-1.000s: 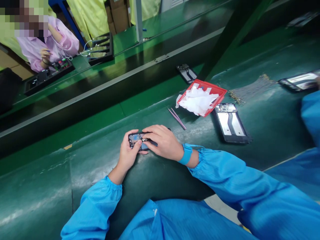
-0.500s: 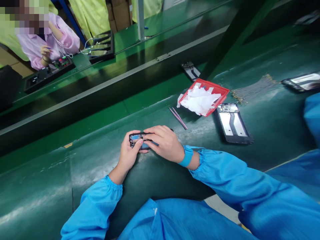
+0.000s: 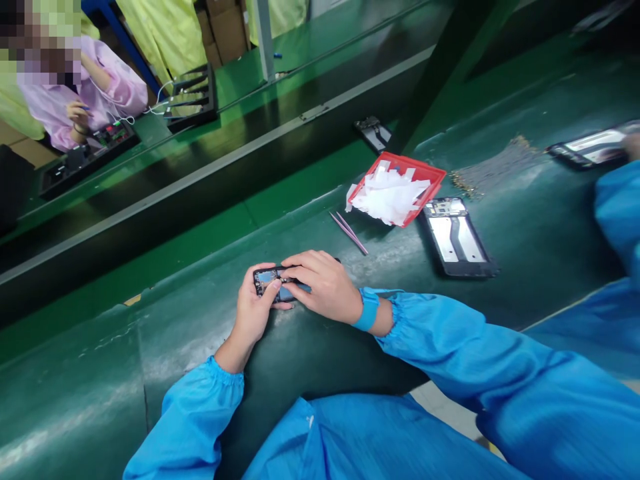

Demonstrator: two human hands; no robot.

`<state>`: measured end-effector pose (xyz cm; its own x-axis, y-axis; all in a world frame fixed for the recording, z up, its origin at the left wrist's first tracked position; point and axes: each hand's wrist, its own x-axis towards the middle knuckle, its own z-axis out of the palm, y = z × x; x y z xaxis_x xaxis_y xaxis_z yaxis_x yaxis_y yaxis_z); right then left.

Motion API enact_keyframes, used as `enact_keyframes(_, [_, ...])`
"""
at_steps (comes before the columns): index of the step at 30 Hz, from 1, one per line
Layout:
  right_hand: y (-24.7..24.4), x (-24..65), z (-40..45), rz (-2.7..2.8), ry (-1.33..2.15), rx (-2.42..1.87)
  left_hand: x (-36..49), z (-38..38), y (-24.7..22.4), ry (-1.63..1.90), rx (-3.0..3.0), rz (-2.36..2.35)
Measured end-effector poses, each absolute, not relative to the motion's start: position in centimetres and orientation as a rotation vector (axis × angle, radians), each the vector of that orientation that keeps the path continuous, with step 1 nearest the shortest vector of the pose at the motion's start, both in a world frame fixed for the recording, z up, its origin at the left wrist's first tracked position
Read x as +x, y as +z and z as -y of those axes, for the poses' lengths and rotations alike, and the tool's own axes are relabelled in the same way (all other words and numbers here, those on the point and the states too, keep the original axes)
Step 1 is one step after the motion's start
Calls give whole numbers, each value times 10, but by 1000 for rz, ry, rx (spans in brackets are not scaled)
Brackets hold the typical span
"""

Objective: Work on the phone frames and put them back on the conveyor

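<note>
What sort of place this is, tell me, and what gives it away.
Probably an electronics workshop, perhaps for phones: the hands are on an opened phone-like device, a second such device lies on the green bench, and pink tweezers lie nearby.

The opened phone (image 3: 267,275) is small and flat, with a black edge all around the part you can see. Its inside shows: a light blue patch near its left end, more blue by the middle, and tiny bits too small to make out. It lies on its long side-to-side line, with the right end a little farther away. The left hand (image 3: 251,312) holds its left end, thumb on top. The right hand (image 3: 325,288) covers most of its right part, fingertips at the middle.
</note>
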<state>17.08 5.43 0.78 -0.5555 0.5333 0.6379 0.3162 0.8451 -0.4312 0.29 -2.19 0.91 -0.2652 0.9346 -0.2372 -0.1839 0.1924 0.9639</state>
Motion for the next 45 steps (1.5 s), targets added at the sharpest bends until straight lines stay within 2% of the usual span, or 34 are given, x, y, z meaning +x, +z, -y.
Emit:
enact_keyframes(8, [9, 172, -53, 2208, 356, -622, 1, 24, 7, 1319, 842, -1381])
enact_keyframes(15, [10, 166, -53, 2146, 492, -639, -1, 20, 8, 1411, 917, -1577])
enact_keyframes(27, [10, 168, -66, 2015, 663, -964, 9, 32, 15, 1448, 1134, -1649])
enact_keyframes(38, [24, 167, -56, 1999, 740, -1024, 11, 42, 5, 1419, 1473, -1698])
enact_keyframes(45, [22, 165, -56, 1999, 733, -1011, 13, 40, 3, 1440, 1377, -1692])
